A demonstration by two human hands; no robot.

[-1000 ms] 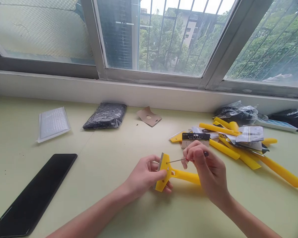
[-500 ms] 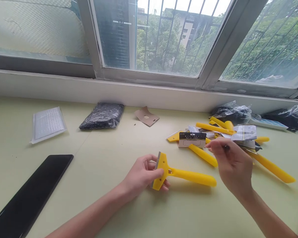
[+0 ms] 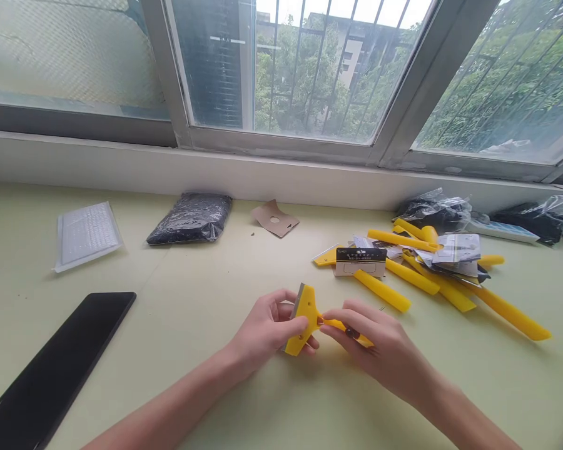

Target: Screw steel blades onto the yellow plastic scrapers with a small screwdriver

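A yellow scraper (image 3: 306, 309) with a thin metal blade along its head is held in my left hand (image 3: 272, 325), thumb on top and fingers beneath. My right hand (image 3: 375, 337) is closed in a pinch at the scraper's neck, covering much of its handle. A small dark round-ended object (image 3: 351, 334) shows between the right thumb and fingers; its kind is not clear, and the fingertips hide the rest. Behind my right hand lie a loose yellow handle (image 3: 382, 291) and a black-and-white header card (image 3: 360, 262).
More yellow scrapers (image 3: 511, 312) and packaging are heaped at the right. Along the sill sit a brown card piece (image 3: 276, 219), a black plastic-wrapped pack (image 3: 190, 219) and a clear-wrapped white pack (image 3: 88, 236). A long black flat panel (image 3: 60, 369) lies at left.
My right hand has come left and down from beside the heap to the scraper's neck, bringing the small dark object. My left hand keeps its hold on the scraper.
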